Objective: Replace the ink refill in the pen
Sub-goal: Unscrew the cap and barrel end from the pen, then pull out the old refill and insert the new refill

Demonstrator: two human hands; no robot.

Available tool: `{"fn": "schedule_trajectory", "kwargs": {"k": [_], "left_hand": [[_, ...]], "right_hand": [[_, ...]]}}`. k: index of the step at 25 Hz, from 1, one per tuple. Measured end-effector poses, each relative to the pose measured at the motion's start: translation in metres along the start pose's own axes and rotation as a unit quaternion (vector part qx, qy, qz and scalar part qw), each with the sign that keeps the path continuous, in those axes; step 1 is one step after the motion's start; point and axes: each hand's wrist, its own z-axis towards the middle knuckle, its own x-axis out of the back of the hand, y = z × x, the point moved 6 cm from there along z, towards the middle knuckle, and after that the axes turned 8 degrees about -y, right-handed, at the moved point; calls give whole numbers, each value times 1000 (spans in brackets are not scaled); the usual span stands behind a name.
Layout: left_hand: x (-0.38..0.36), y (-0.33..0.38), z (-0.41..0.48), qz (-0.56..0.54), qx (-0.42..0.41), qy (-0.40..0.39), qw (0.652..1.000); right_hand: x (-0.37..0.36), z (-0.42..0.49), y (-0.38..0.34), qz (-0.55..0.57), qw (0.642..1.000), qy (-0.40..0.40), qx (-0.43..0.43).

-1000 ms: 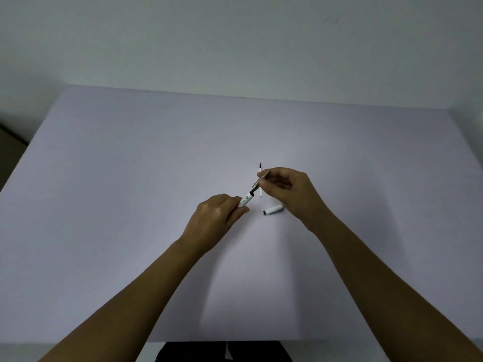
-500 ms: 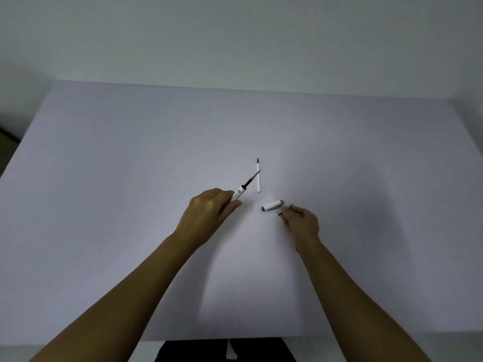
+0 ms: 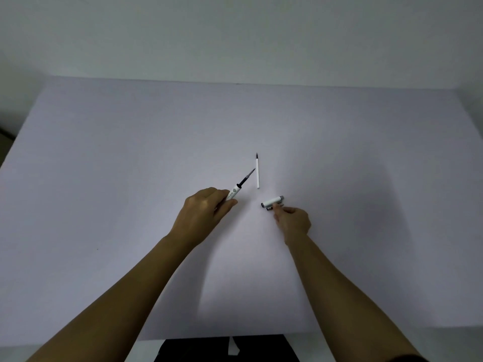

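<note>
My left hand (image 3: 203, 212) grips a white pen barrel (image 3: 234, 194) just above the table, pointing up and to the right. A thin black-tipped ink refill (image 3: 246, 178) sticks out of its open front end. A second white refill (image 3: 257, 173) lies on the table just right of that tip, pointing away from me. A white pen cap (image 3: 272, 201) with a grey end lies to the right. My right hand (image 3: 294, 222) rests on the table just below the cap. Its thumb and forefinger pinch a small grey tip piece (image 3: 269, 209) that touches the table beside the cap.
Everything sits on a pale lavender table (image 3: 130, 152) that meets a plain wall at the back. The near table edge runs along the bottom of the view, with dark clothing (image 3: 224, 348) below it.
My right hand left the pen's front end with the grey tip piece and came down to the table by the cap. The refill in the barrel now stands bare. My left hand barely moved.
</note>
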Motion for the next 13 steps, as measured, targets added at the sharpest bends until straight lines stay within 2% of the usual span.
{"fn": "schedule_trajectory", "kwargs": {"k": [1, 3, 4, 5, 7, 9, 11, 13], "left_hand": [[1, 0, 2, -1, 1, 1, 1000], [4, -1, 4, -3, 3, 8, 1000], [5, -2, 6, -4, 6, 10, 1000], [5, -2, 7, -5, 10, 10, 1000], [3, -1, 9, -6, 13, 9, 1000], [2, 3, 12, -2, 5, 5, 1000], [-2, 5, 15, 0, -6, -6, 1000], [-5, 8, 18, 5, -13, -17, 1000]], "right_hand": [[3, -6, -6, -10, 1000, 7, 0], [16, -25, -26, -64, 995, 71, 42], [20, -38, -40, -73, 988, 95, 97], [19, -54, -53, -60, 983, 81, 155], [5, -82, -76, -15, 971, -21, 239], [-8, -103, -96, -17, 951, -122, 283], [-14, -111, -116, -25, 934, -180, 308], [-14, -111, -133, -12, 925, -204, 320]]}}
